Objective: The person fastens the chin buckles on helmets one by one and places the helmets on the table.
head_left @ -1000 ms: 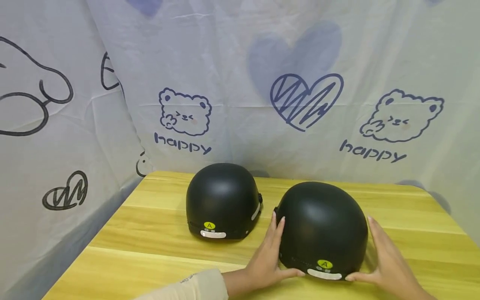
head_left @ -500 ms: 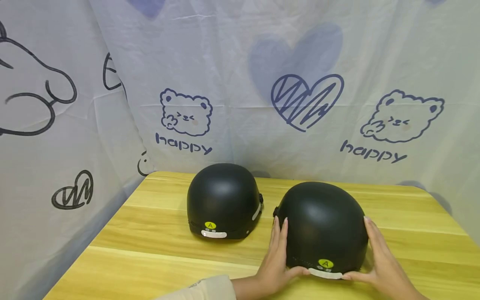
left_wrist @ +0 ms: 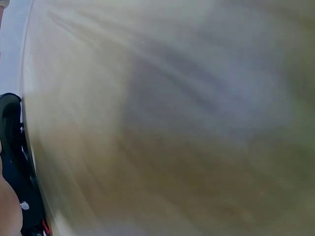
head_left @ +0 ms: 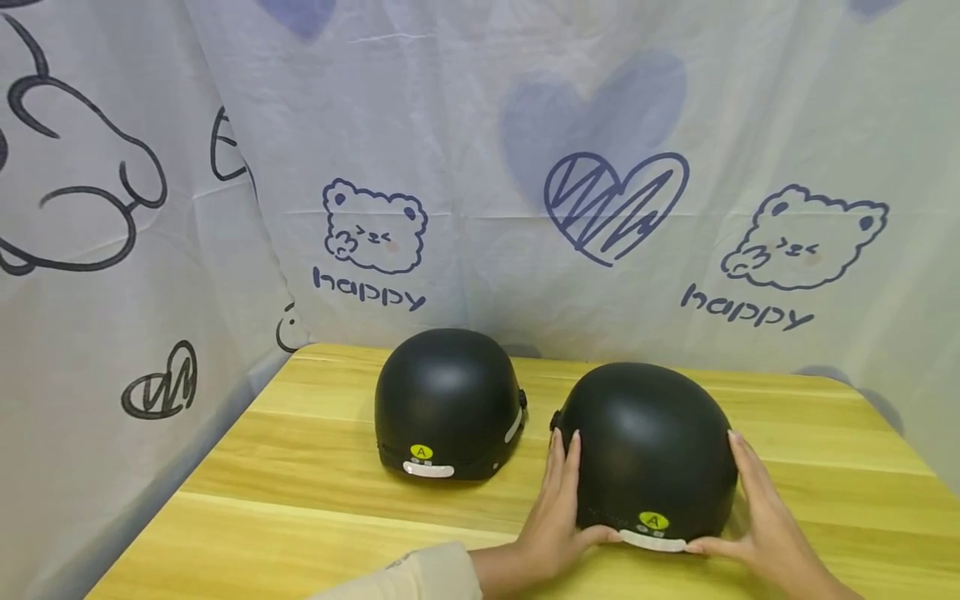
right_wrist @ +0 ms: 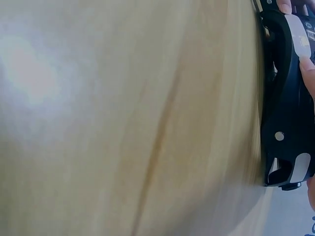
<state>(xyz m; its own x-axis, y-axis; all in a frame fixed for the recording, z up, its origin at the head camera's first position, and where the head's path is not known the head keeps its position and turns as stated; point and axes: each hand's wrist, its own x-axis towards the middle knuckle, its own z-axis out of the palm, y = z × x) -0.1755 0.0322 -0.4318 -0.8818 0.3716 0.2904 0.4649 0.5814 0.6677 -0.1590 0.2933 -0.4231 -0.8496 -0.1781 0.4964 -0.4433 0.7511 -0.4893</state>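
A matte black helmet (head_left: 648, 450) sits on the wooden table at the right of the head view. On its back are a round yellow "A" sticker (head_left: 654, 521) and a white reflective strip (head_left: 653, 542). My left hand (head_left: 551, 525) grips its left side, fingers up along the shell and thumb at the strip's left end. Opposite it, my right hand (head_left: 772, 517) grips the right side, thumb at the strip's other end. In the right wrist view the helmet's lower rim (right_wrist: 278, 103) lies close over the table.
Left of the held helmet stands a second black helmet (head_left: 450, 400) with the same markings, a narrow gap between them. The wooden table (head_left: 300, 467) reaches back to a pale printed curtain (head_left: 480, 167). Another cloth (head_left: 217, 292) hangs along the left side.
My left hand has shifted right along the shell, and my right fingers have come in against its side. The held helmet has shifted slightly right, its sticker a little higher in view.
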